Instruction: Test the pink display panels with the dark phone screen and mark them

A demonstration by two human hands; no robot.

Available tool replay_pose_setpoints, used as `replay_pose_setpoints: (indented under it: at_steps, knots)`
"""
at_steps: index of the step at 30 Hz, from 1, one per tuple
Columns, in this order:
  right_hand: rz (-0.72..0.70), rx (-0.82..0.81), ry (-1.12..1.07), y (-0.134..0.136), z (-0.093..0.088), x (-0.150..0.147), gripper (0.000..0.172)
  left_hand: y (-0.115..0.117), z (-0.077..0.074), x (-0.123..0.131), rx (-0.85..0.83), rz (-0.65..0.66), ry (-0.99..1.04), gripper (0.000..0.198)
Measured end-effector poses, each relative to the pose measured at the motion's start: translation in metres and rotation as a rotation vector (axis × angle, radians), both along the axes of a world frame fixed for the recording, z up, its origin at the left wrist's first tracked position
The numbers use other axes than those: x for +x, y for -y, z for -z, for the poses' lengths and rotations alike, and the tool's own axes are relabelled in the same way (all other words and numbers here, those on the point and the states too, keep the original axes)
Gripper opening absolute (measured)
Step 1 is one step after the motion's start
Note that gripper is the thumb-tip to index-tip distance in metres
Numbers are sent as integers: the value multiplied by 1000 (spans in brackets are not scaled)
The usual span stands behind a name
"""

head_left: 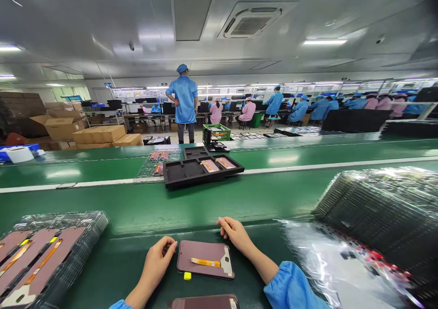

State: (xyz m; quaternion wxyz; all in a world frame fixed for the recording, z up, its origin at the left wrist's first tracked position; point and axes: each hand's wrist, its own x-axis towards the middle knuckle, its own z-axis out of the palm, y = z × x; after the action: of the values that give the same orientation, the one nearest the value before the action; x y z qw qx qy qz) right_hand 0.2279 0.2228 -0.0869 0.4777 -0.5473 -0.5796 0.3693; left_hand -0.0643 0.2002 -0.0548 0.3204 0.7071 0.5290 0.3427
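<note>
A phone screen panel (201, 250) lies with its mauve back up on the dark green mat, an orange flex cable (205, 262) across it and a yellow tab (187, 276) at its lower edge. Beside its left end is my left hand (159, 260), fingers curled in and seemingly empty. My right hand (237, 234) hovers past the panel's upper right corner, thumb and fingers pinched together; anything between them is too small to make out. A second phone screen panel (205, 302) lies closer to me, cut off by the frame's bottom edge.
At left, a clear plastic tray (97, 220) bears several panels. Stacked clear trays (383, 195) and glossy film (308, 249) occupy the right. A black tray (191, 180) holding two panels sits across the green bench (273, 186). Behind stands a person in blue (185, 100); others sit farther back.
</note>
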Motion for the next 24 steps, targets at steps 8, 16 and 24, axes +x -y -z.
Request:
replay_pose_setpoints:
  at_steps: [8,16,24]
  knots:
    - [2,3,7,0,-2,-1,53,-1,-1,1,-6,-4,-8,40]
    - [3,8,17,-1,-2,-1,53,-4,1,-2,2,10,-18,43]
    - [2,11,27,-7,3,-1,50,-6,-2,-2,-11,7,-9,50]
